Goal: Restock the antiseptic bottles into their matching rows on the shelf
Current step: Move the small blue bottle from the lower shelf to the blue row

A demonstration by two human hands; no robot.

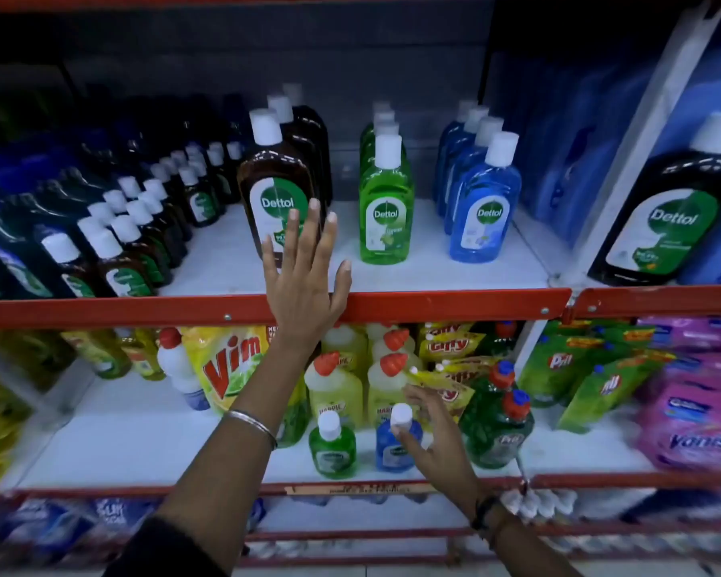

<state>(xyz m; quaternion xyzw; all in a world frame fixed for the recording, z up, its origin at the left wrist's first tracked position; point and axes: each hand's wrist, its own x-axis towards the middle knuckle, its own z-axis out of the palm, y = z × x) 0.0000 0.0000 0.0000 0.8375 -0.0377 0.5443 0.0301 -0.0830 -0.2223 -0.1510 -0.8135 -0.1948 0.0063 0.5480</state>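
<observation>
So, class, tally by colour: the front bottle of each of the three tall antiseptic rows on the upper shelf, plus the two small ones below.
Brown: 1, the brown front bottle behind the left hand.
Green: 2, the green front bottle and the small green bottle.
Blue: 2, the blue front bottle and the small blue bottle at the right hand.
Total: 5

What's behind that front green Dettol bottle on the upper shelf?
Behind the front green bottle stands a row of matching green bottles; only their white caps and shoulders show. How many there are, and their labels, is hidden.
</observation>
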